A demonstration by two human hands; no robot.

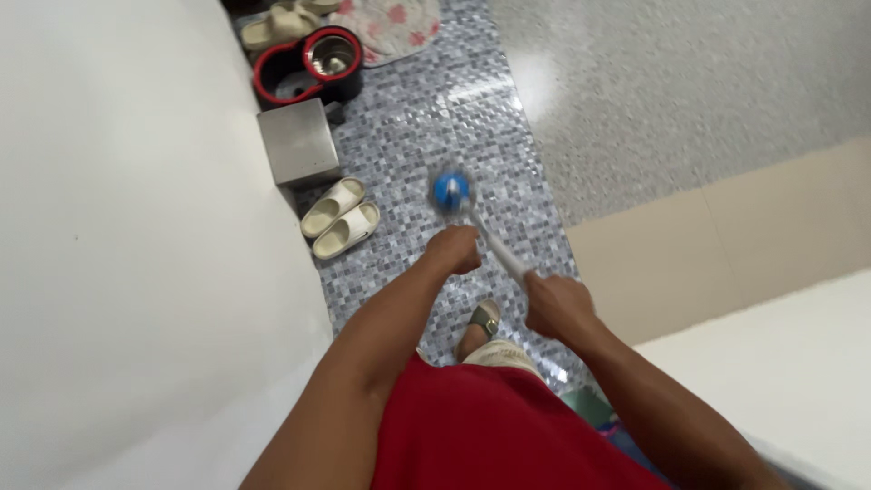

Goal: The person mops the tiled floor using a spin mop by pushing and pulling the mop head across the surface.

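While both fists grip the mop handle over the mosaic floor | left hand and right hand closed | step: mopping | next, judged: steady push toward slippers

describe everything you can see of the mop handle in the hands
The pale metal-looking mop handle is a thin straight pole with a round blue cap at its blurred upper end. It slants from upper left down to the right over the grey mosaic tile floor. The left hand closes around it just below the cap and the right hand lower down. Its lower end is hidden.
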